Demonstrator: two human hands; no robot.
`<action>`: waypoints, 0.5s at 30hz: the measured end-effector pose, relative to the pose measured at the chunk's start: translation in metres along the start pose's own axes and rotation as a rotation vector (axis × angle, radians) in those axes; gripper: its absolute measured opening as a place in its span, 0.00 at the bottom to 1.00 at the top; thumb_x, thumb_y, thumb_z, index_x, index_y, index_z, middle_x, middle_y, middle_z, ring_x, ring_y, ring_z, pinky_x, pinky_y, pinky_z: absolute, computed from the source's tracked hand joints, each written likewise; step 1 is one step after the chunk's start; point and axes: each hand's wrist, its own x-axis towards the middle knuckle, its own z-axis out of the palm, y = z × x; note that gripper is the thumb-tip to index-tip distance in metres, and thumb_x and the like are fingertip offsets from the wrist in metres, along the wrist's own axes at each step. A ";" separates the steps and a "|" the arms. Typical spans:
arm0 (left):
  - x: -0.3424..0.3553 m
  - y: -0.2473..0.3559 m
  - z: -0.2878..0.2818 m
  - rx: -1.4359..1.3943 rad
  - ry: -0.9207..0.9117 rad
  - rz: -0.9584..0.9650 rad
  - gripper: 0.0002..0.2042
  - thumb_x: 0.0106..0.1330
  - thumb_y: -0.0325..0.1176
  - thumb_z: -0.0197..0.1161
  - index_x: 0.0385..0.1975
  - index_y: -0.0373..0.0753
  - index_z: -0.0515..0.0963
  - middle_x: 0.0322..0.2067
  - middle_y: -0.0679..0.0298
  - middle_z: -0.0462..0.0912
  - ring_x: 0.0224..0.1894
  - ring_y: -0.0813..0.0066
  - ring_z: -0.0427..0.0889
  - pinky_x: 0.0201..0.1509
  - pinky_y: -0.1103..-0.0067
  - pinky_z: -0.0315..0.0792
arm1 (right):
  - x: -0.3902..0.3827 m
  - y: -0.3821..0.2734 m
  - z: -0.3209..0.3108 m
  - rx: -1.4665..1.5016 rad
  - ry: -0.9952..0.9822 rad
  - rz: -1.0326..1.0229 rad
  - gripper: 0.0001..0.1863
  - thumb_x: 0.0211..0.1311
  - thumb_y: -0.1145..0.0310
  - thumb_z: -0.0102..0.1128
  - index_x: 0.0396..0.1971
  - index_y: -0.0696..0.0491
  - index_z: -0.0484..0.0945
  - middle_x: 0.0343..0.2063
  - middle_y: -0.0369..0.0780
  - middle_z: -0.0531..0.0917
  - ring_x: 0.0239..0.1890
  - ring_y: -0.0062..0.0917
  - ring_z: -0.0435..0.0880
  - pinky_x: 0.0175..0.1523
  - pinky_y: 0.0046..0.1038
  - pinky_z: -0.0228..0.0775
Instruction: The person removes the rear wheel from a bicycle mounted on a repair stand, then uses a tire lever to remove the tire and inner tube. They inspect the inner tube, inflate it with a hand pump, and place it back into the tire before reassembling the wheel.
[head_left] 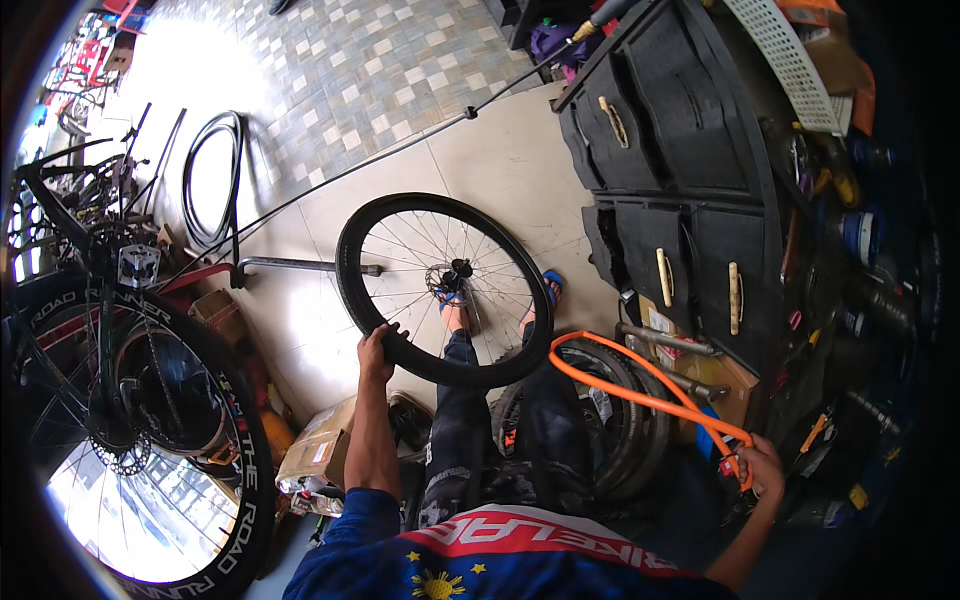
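Observation:
A bicycle wheel [457,270] with a black tyre, thin spokes and a dark hub is held up in front of my legs. My left hand [375,350] grips it at the lower left, fingers wrapped over the tyre. To the right, my right hand [763,465] is closed on an orange tube [640,394]. The tube hangs in a long loop toward the wheel, and its left end comes close to the tyre's lower right side. A small red part shows beside my right fingers; its kind is too small to tell.
On the left stands a bicycle with a large lettered tyre [250,480]. A black drawer cabinet [690,200] stands at the right. Loose tyres [640,450] lie by my legs, near a cardboard box [318,445]. A coiled black hose [187,185] and a metal bar [300,263] are beyond.

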 end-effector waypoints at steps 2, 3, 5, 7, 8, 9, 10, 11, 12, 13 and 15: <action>-0.001 -0.003 0.000 -0.019 -0.029 0.002 0.14 0.69 0.27 0.61 0.50 0.29 0.70 0.44 0.42 0.83 0.42 0.39 0.87 0.44 0.53 0.85 | 0.000 0.001 0.004 0.409 -0.053 -0.062 0.06 0.68 0.69 0.55 0.41 0.51 0.75 0.18 0.37 0.74 0.14 0.23 0.72 0.18 0.29 0.67; -0.002 -0.005 0.001 -0.027 -0.014 -0.016 0.14 0.69 0.27 0.61 0.49 0.29 0.70 0.44 0.43 0.83 0.42 0.39 0.87 0.44 0.52 0.85 | -0.002 0.000 0.008 0.598 -0.058 -0.081 0.06 0.69 0.68 0.54 0.43 0.51 0.74 0.17 0.37 0.73 0.13 0.23 0.72 0.18 0.29 0.67; -0.008 -0.010 0.008 0.003 -0.041 -0.018 0.15 0.69 0.28 0.61 0.51 0.29 0.69 0.45 0.42 0.83 0.44 0.39 0.87 0.47 0.51 0.84 | 0.011 -0.010 0.034 0.722 -0.173 -0.250 0.11 0.74 0.62 0.54 0.50 0.50 0.76 0.14 0.35 0.71 0.12 0.22 0.69 0.16 0.28 0.65; -0.018 -0.015 0.018 0.035 -0.048 -0.037 0.17 0.70 0.30 0.61 0.54 0.29 0.69 0.48 0.41 0.82 0.47 0.38 0.86 0.52 0.50 0.83 | 0.031 -0.031 0.074 0.839 -0.313 -0.282 0.13 0.75 0.61 0.54 0.49 0.52 0.79 0.14 0.34 0.70 0.12 0.22 0.70 0.16 0.28 0.64; -0.024 -0.020 0.025 0.051 -0.041 -0.033 0.17 0.70 0.30 0.62 0.53 0.30 0.69 0.47 0.42 0.83 0.46 0.39 0.87 0.51 0.50 0.83 | 0.038 -0.044 0.094 0.873 -0.382 -0.215 0.13 0.75 0.61 0.54 0.47 0.54 0.79 0.14 0.35 0.71 0.12 0.22 0.70 0.16 0.28 0.64; -0.031 -0.026 0.033 0.103 -0.072 -0.010 0.16 0.70 0.32 0.63 0.51 0.31 0.70 0.45 0.44 0.84 0.45 0.42 0.87 0.48 0.53 0.85 | 0.048 -0.059 0.118 0.908 -0.500 -0.189 0.14 0.75 0.61 0.54 0.45 0.56 0.80 0.13 0.35 0.71 0.12 0.22 0.70 0.16 0.28 0.63; -0.039 -0.031 0.042 0.143 -0.083 -0.030 0.15 0.70 0.33 0.64 0.50 0.31 0.71 0.44 0.46 0.85 0.45 0.44 0.88 0.46 0.53 0.85 | 0.058 -0.075 0.145 0.856 -0.612 -0.210 0.16 0.76 0.60 0.54 0.45 0.58 0.80 0.14 0.35 0.72 0.12 0.22 0.70 0.17 0.27 0.64; -0.047 -0.036 0.050 0.182 -0.093 -0.052 0.15 0.70 0.35 0.65 0.48 0.32 0.72 0.44 0.48 0.85 0.45 0.46 0.88 0.44 0.54 0.86 | 0.068 -0.093 0.173 0.799 -0.721 -0.229 0.17 0.76 0.59 0.53 0.46 0.60 0.79 0.14 0.36 0.73 0.12 0.22 0.70 0.18 0.27 0.64; -0.056 -0.041 0.058 0.244 -0.107 -0.093 0.15 0.71 0.37 0.66 0.47 0.33 0.73 0.43 0.49 0.86 0.43 0.52 0.88 0.42 0.55 0.86 | 0.078 -0.110 0.200 0.670 -0.688 -0.273 0.18 0.76 0.59 0.55 0.46 0.61 0.79 0.14 0.36 0.75 0.13 0.21 0.71 0.20 0.26 0.65; -0.065 -0.048 0.067 0.293 -0.131 -0.116 0.17 0.70 0.40 0.67 0.47 0.34 0.74 0.42 0.52 0.86 0.41 0.57 0.88 0.43 0.55 0.86 | 0.087 -0.126 0.230 0.544 -0.651 -0.301 0.19 0.76 0.58 0.56 0.46 0.62 0.79 0.14 0.36 0.76 0.14 0.21 0.72 0.21 0.25 0.66; -0.087 -0.064 0.086 0.306 -0.126 -0.188 0.17 0.69 0.42 0.68 0.48 0.36 0.75 0.39 0.58 0.85 0.41 0.62 0.86 0.40 0.61 0.84 | 0.105 -0.154 0.294 0.404 -0.465 -0.467 0.17 0.75 0.59 0.60 0.47 0.61 0.79 0.18 0.37 0.79 0.17 0.19 0.76 0.25 0.23 0.69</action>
